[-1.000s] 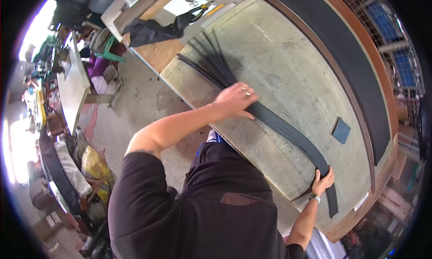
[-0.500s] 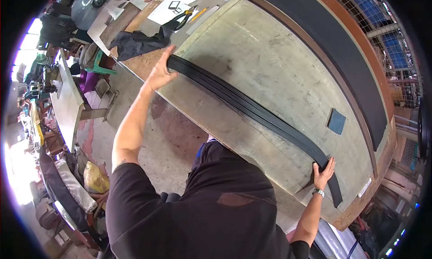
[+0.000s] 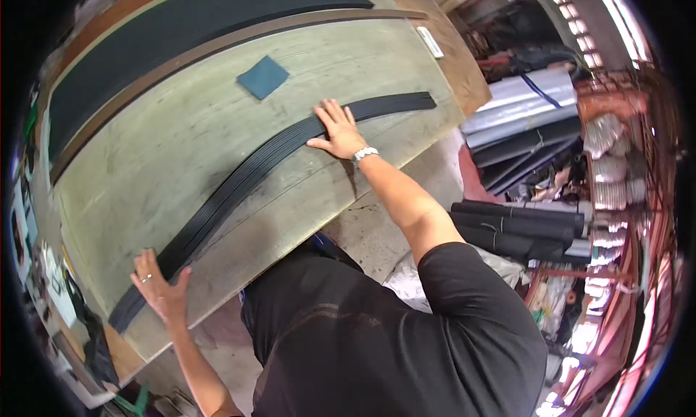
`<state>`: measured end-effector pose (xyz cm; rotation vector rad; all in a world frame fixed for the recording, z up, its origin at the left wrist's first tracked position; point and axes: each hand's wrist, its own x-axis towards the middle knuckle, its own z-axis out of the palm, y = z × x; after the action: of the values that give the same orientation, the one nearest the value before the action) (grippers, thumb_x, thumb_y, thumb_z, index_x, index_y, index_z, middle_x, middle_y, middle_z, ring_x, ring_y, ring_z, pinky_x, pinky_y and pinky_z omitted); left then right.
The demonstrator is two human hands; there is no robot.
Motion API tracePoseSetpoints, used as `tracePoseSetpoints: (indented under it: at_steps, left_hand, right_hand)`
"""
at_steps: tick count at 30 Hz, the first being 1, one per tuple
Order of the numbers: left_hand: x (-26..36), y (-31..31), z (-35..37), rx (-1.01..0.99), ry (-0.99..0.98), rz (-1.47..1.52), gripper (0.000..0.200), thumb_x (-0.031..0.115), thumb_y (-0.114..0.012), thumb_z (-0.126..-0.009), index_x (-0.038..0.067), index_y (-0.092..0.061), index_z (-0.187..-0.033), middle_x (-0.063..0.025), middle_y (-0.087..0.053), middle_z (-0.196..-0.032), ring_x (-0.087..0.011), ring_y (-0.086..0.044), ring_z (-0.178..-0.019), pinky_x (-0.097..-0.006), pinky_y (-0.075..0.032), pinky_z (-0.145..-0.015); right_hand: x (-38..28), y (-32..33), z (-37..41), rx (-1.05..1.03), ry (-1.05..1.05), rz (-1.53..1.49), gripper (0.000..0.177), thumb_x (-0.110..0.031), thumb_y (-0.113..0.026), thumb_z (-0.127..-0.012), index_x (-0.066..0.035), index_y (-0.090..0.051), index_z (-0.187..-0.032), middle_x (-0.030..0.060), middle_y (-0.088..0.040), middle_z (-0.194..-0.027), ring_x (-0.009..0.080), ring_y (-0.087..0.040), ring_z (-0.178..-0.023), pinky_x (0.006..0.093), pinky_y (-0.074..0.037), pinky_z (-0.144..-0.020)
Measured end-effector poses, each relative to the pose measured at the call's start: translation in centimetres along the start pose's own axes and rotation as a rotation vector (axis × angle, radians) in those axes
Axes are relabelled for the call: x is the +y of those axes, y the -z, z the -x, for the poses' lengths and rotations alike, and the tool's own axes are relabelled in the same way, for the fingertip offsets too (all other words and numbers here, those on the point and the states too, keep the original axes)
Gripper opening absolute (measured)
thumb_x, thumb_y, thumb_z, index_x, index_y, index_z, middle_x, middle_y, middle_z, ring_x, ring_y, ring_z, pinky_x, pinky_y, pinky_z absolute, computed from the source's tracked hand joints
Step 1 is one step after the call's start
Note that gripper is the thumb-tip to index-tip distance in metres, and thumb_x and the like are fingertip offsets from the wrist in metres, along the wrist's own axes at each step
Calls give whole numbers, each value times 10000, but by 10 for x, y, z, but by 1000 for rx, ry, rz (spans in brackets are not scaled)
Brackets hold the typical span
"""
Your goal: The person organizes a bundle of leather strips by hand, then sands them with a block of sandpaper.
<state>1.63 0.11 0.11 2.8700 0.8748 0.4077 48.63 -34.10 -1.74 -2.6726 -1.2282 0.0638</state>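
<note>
A bundle of long, thin black strips (image 3: pixel 243 172) lies side by side in a bowed line across the worktable (image 3: pixel 312 62). My left hand (image 3: pixel 163 292), a ring on one finger, rests at the strips near their left end, with fingers and thumb spread. Farther right, my right hand (image 3: pixel 339 133) lies on top of the strips, fingers stretched out, a metal watch (image 3: pixel 365 154) on the wrist. Both ends of the bundle stick out past my hands. Beyond the strips lies a small dark blue-green square piece (image 3: pixel 262 77).
A long brown bar (image 3: pixel 239 31) and a wide black sheet (image 3: pixel 210 18) run along the table's far side. A white object (image 3: pixel 430 42) lies near the right edge. Rolls of silvery (image 3: pixel 522 101) and black material (image 3: pixel 515 228) are stacked to the right.
The view has swung to the right. My left hand has moved inward from the strips' left end, which now shows beyond it. My right hand is still on the strips.
</note>
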Motion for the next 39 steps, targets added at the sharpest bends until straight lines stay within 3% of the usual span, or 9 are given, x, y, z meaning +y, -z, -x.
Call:
tracePoseSetpoints:
  at_steps: [5, 12, 14, 19, 21, 24, 29, 33, 39]
  left_hand:
    - [8, -29, -30, 30, -52, -2, 743, 616, -814, -723, 32, -633, -1144, -117, -637, -1126, -368, -584, -1110, -485, -443, -963]
    - [14, -16, -38, -62, -54, 13, 691, 516, -830, -795, 12, -602, -1210, -156, -619, -1180, -396, -556, -1159, -498, -426, -1006]
    - [36, -20, -43, -102, -18, -8, 778, 441, -846, -806, 2, -561, -1382, -197, -591, -1350, -416, -517, -1285, -515, -386, -1118]
    - [189, -43, -79, -131, -93, 18, 971, 282, -893, -758, -15, -430, -1558, -254, -458, -1576, -434, -397, -1466, -523, -273, -1250]
    - [273, -69, -110, -146, -122, 14, 964, 259, -899, -763, -23, -427, -1554, -255, -456, -1577, -424, -396, -1473, -504, -284, -1246]
    - [400, -109, -159, -134, -279, 86, 957, 334, -897, -766, -15, -441, -1533, -247, -474, -1552, -434, -405, -1467, -548, -272, -1229]
    - [587, -164, -207, -253, -602, 158, 976, 514, -766, -880, 27, -346, -1615, -197, -337, -1677, -391, -263, -1576, -570, -197, -1281]
    - [649, -201, -226, -289, -711, 119, 975, 617, -633, -959, 46, -271, -1661, -136, -259, -1735, -374, -179, -1616, -573, -167, -1296]
    - [654, -201, -226, -319, -713, 118, 949, 604, -612, -979, 56, -259, -1668, -119, -241, -1745, -363, -150, -1625, -573, -151, -1304]
  right_hand:
    - [-3, 2, 2, -10, 17, -85, 956, -636, -737, -878, -130, -396, -1614, 175, -304, -1711, 371, -216, -1606, 581, -191, -1283]
    - [114, 24, 38, 62, -114, -66, 840, -484, -735, -941, -143, -381, -1622, 143, -330, -1708, 352, -246, -1602, 590, -211, -1275]
    - [169, 36, 54, 86, -192, -43, 844, -461, -748, -937, -138, -378, -1623, 149, -324, -1709, 361, -252, -1599, 606, -220, -1266]
    - [328, 47, 93, 360, -196, -103, 873, -488, -771, -916, -75, -408, -1595, 240, -360, -1665, 395, -292, -1576, 630, -250, -1238]
    - [372, 52, 102, 422, -321, -278, 771, -487, -659, -1013, -19, -427, -1579, 277, -404, -1636, 407, -342, -1553, 479, -286, -1257]
    - [401, 69, 101, 495, -535, -739, 721, -486, -550, -1078, -4, -406, -1595, 266, -379, -1658, 384, -361, -1550, 409, -293, -1258]
    - [414, 62, 63, 512, -441, -1324, 755, -505, -404, -1130, 31, -270, -1646, 227, -341, -1687, 305, -316, -1579, 387, -229, -1289]
    - [420, 66, 49, 415, -367, -1562, 847, -597, -348, -1116, 66, -256, -1636, 263, -309, -1690, 327, -331, -1571, 400, -239, -1283]
    - [428, 64, 40, 378, -322, -1671, 989, -729, -231, -1066, 56, -142, -1660, 278, -277, -1697, 335, -327, -1571, 427, -179, -1303]
